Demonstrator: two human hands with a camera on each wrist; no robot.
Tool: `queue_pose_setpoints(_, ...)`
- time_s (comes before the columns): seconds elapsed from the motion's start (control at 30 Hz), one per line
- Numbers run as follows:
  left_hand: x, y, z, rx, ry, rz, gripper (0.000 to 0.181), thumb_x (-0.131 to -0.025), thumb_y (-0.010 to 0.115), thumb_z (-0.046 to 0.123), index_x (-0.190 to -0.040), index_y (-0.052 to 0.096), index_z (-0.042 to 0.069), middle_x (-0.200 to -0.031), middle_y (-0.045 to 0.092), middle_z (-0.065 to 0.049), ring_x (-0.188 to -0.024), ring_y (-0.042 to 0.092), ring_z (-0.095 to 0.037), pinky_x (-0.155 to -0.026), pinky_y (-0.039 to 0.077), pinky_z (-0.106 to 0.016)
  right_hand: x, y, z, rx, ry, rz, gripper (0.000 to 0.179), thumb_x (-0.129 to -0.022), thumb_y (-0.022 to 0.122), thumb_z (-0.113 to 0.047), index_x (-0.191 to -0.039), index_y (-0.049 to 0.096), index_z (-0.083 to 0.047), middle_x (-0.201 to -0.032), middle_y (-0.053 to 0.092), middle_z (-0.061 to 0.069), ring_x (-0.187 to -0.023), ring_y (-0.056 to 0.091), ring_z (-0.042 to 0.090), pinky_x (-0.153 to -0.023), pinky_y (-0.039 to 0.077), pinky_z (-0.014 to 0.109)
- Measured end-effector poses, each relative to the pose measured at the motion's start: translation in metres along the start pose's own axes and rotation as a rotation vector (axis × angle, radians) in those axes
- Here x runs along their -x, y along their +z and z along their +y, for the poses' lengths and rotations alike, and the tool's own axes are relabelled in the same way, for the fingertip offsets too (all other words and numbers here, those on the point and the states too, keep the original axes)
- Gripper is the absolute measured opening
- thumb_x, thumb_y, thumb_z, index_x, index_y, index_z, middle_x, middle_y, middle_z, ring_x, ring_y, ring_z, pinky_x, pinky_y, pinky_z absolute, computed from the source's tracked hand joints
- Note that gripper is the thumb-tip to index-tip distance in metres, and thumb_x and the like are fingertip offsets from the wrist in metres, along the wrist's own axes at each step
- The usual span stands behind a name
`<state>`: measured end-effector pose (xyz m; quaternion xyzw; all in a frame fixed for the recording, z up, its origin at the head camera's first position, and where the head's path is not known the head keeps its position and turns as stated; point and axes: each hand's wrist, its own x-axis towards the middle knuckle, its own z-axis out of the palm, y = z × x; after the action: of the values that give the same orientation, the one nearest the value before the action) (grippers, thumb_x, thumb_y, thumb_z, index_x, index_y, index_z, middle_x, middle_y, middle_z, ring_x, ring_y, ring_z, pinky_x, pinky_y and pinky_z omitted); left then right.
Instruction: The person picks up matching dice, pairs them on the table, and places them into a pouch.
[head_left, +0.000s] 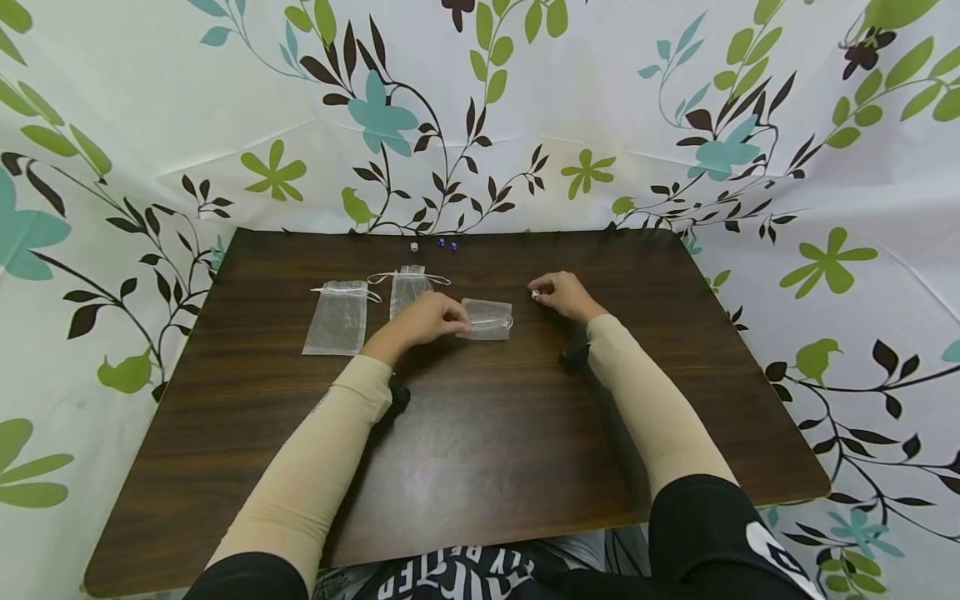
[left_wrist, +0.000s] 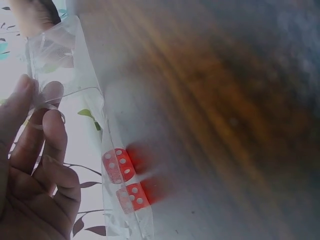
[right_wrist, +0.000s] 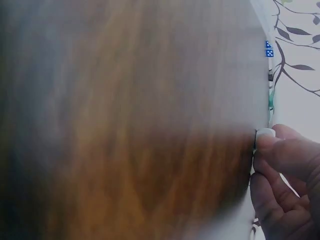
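Note:
My left hand [head_left: 433,317] pinches a small sheer drawstring bag [head_left: 491,321] between thumb and fingertips. In the left wrist view the held bag [left_wrist: 55,55] is see-through, its thin cord near the fingers. Beyond that hand, two red dice with white dots [left_wrist: 120,167] show through sheer mesh. My right hand [head_left: 567,297] is to the right of the held bag, low over the table, and pinches a small white die [head_left: 535,294]. In the right wrist view the fingertips partly cover that die [right_wrist: 265,135].
Two more sheer drawstring bags lie on the brown table [head_left: 487,450]: one at the left [head_left: 337,321], another behind the left hand [head_left: 409,287]. Near the back edge are two blue dice [head_left: 447,244] and a whitish die [head_left: 414,247]. A floral curtain [head_left: 465,158] hangs behind.

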<state>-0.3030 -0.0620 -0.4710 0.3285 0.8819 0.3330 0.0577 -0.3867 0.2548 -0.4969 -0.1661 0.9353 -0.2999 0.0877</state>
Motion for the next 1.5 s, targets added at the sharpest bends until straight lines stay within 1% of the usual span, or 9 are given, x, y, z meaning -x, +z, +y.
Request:
queue_pose_setpoints(0.17, 0.0, 0.001, -0.003, -0.007, -0.007, 0.003, 0.008, -0.092, 0.077, 0.018, -0.09, 0.08, 0.011, -0.087, 0.076, 0.002, -0.074, 0.06, -0.012, -0.075, 0.05, -0.033, 0.003, 0.002, 0.004, -0.106, 0.027, 0.028, 0.028, -0.097, 0.068, -0.006, -0.125, 0.071, -0.005, -0.124, 0.066, 0.016, -0.1, 0.058, 0.026, -0.087, 0.049, 0.04)
queue_pose_setpoints(0.3, 0.001, 0.001, -0.005, -0.013, -0.001, 0.002, 0.008, -0.092, 0.077, 0.018, -0.09, 0.079, 0.011, -0.088, 0.076, 0.002, -0.076, 0.062, -0.012, -0.076, 0.051, -0.035, 0.007, 0.003, 0.006, -0.149, 0.041, 0.044, 0.028, -0.098, 0.068, -0.009, -0.126, 0.071, -0.006, -0.125, 0.066, 0.015, -0.103, 0.059, 0.028, -0.092, 0.049, 0.044)
queue_pose_setpoints(0.5, 0.002, 0.001, -0.005, -0.018, 0.002, 0.003, 0.008, -0.092, 0.076, 0.019, -0.09, 0.079, 0.011, -0.088, 0.076, 0.002, -0.075, 0.06, -0.012, -0.076, 0.05, -0.034, 0.009, 0.004, 0.006, -0.15, 0.047, 0.052, 0.029, -0.098, 0.069, -0.012, -0.127, 0.071, -0.006, -0.122, 0.067, 0.014, -0.103, 0.06, 0.028, -0.093, 0.049, 0.045)
queue_pose_setpoints(0.67, 0.005, -0.001, -0.005, -0.018, -0.006, 0.008, 0.008, -0.092, 0.076, 0.018, -0.091, 0.08, 0.011, -0.089, 0.076, 0.001, -0.075, 0.06, -0.012, -0.076, 0.05, -0.034, 0.006, 0.005, 0.007, -0.144, 0.04, 0.037, 0.03, -0.097, 0.071, -0.014, -0.126, 0.071, -0.007, -0.118, 0.069, 0.014, -0.101, 0.062, 0.028, -0.093, 0.049, 0.045)
queue_pose_setpoints(0.9, 0.006, -0.002, -0.004, -0.027, 0.006, 0.006, 0.009, -0.093, 0.076, 0.018, -0.091, 0.08, 0.011, -0.089, 0.076, 0.001, -0.077, 0.064, -0.012, -0.078, 0.052, -0.035, 0.004, -0.002, 0.005, -0.152, 0.029, 0.04, 0.03, -0.096, 0.074, -0.02, -0.123, 0.073, -0.008, -0.125, 0.068, 0.013, -0.109, 0.061, 0.029, -0.099, 0.047, 0.048)
queue_pose_setpoints(1.0, 0.006, -0.003, -0.003, -0.03, -0.001, -0.003, 0.01, -0.093, 0.075, 0.02, -0.092, 0.08, 0.011, -0.09, 0.077, 0.001, -0.079, 0.066, -0.013, -0.08, 0.053, -0.035, 0.001, -0.004, -0.001, -0.141, 0.018, 0.051, 0.032, -0.096, 0.073, -0.019, -0.126, 0.071, -0.007, -0.129, 0.067, 0.013, -0.117, 0.06, 0.03, -0.102, 0.046, 0.049)
queue_pose_setpoints(1.17, 0.007, -0.004, -0.002, -0.038, -0.022, -0.013, 0.011, -0.094, 0.075, 0.021, -0.094, 0.081, 0.012, -0.092, 0.077, 0.001, -0.083, 0.068, -0.015, -0.083, 0.054, -0.035, -0.011, -0.002, -0.014, -0.121, -0.039, 0.068, 0.033, -0.099, 0.069, -0.019, -0.129, 0.069, -0.006, -0.13, 0.068, 0.013, -0.123, 0.058, 0.03, -0.104, 0.044, 0.048)
queue_pose_setpoints(1.33, 0.008, -0.004, -0.002, -0.044, 0.002, -0.01, 0.011, -0.093, 0.075, 0.022, -0.093, 0.081, 0.012, -0.092, 0.077, 0.002, -0.083, 0.068, -0.014, -0.083, 0.053, -0.035, -0.024, 0.006, -0.032, -0.166, -0.068, 0.063, 0.034, -0.099, 0.068, -0.017, -0.13, 0.068, -0.003, -0.13, 0.067, 0.013, -0.123, 0.058, 0.029, -0.101, 0.046, 0.047)
queue_pose_setpoints(1.5, 0.008, -0.003, -0.003, -0.039, 0.01, -0.016, 0.01, -0.093, 0.075, 0.022, -0.091, 0.08, 0.013, -0.089, 0.076, 0.004, -0.081, 0.067, -0.012, -0.081, 0.053, -0.033, -0.042, 0.018, -0.051, -0.191, -0.104, 0.063, 0.033, -0.099, 0.069, -0.016, -0.129, 0.069, -0.002, -0.128, 0.069, 0.012, -0.119, 0.061, 0.027, -0.098, 0.049, 0.044)
